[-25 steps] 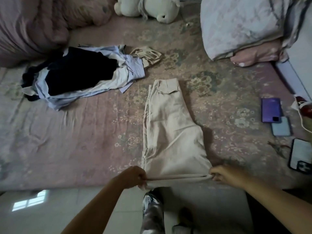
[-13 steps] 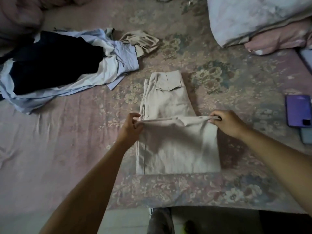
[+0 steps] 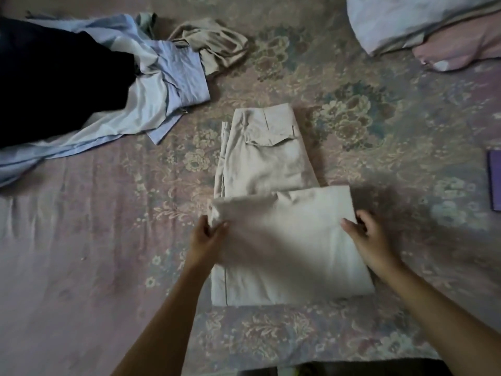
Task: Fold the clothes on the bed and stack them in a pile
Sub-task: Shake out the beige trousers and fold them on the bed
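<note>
Beige trousers (image 3: 271, 164) lie lengthwise on the floral bed sheet (image 3: 95, 240), with their lower half doubled over the middle and a flap pocket showing at the far end. My left hand (image 3: 207, 240) pinches the left edge of the folded layer. At the right edge, my right hand (image 3: 366, 237) grips the same layer with curled fingers. To the far left sits an unfolded heap: a dark navy garment (image 3: 54, 77) on top of light blue clothes (image 3: 168, 77). A crumpled beige piece (image 3: 214, 47) lies just right of that heap.
A pale pillow (image 3: 406, 20) and a pink pillow (image 3: 461, 50) rest at the far right. The corner of a purple phone (image 3: 494, 180) shows at the right border. The bed's near edge runs along the bottom of the view.
Both hands lifted the trouser hem from the near bed edge, carried it away from me and laid it over the middle. The hands now rest lower on the sides of the folded layer.
</note>
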Tool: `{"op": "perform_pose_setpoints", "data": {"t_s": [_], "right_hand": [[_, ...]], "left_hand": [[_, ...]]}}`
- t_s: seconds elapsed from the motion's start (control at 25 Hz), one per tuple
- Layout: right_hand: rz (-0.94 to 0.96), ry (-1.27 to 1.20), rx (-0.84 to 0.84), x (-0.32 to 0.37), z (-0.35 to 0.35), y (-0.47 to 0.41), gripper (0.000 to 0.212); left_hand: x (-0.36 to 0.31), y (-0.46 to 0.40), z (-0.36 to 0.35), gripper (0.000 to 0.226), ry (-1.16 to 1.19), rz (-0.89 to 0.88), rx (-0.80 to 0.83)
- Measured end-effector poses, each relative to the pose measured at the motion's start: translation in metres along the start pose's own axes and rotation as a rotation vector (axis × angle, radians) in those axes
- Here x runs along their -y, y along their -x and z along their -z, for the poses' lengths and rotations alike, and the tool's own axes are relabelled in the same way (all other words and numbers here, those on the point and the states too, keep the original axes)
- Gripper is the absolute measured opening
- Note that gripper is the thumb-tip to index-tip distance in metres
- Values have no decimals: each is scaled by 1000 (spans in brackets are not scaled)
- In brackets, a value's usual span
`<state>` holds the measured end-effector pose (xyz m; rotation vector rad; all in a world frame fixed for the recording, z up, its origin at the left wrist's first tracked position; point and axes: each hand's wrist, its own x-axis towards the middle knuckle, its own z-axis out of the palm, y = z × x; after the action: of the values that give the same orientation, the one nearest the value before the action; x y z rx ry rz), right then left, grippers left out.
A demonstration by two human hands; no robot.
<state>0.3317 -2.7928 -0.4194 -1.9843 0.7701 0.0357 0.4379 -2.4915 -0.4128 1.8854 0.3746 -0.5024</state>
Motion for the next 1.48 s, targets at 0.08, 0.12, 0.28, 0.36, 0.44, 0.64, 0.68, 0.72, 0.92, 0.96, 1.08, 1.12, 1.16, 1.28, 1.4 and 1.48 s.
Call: {"op": "perform_pose_setpoints", "data": {"t_s": [0.08,0.12,0.28,0.36,0.44,0.64,0.68,0.72,0.92,0.96,1.08,1.12,1.16,1.28,1.4,1.48], "right_hand": [[-10,-88,-47,15,-5,-10,21],[-50,-100,-41,16,-12,-18,17],[-268,175,25,-23,-42,-23,46],[-307,234,17,-38,-46,-13,45],[-304,284,38,-40,-43,-8,39],[183,718,-207,-20,-42,23,53],[473,829,-144,-24,-41,40,61],[732,925,-11,-36,-41,55,68],[786,1185,312,-62,-37,56,53],[753,1190,342,-56,-37,52,50],[766,1085,430,-34,-26,54,48],[769,1052,479,-23,-20,58,48],[696,1024,600,-10,-12,61,48],[140,911,1096,27,14,68,34],[20,899,1342,73,29,61,12],[34,899,1443,112,37,31,8]], "left_hand": [[-13,-13,2,11,78,-44,-38],[-13,-22,1,13,78,-13,-30],[21,-37,-15,25,-93,168,13],[37,-29,-18,25,-81,178,-7],[45,-21,-18,25,-148,127,6],[54,11,-14,56,-553,-299,-207],[68,26,-16,64,-759,-535,-165],[81,45,-18,74,-924,-747,-24],[113,61,-21,74,-1293,-903,388],[108,56,-21,59,-1284,-919,381],[97,53,-11,42,-1107,-996,424],[86,58,-3,39,-1076,-979,468],[71,63,3,34,-1075,-956,510],[13,76,16,25,-1147,-432,909],[-41,79,22,25,-1119,-139,1240],[-75,60,31,21,-1036,-112,1265]]}}
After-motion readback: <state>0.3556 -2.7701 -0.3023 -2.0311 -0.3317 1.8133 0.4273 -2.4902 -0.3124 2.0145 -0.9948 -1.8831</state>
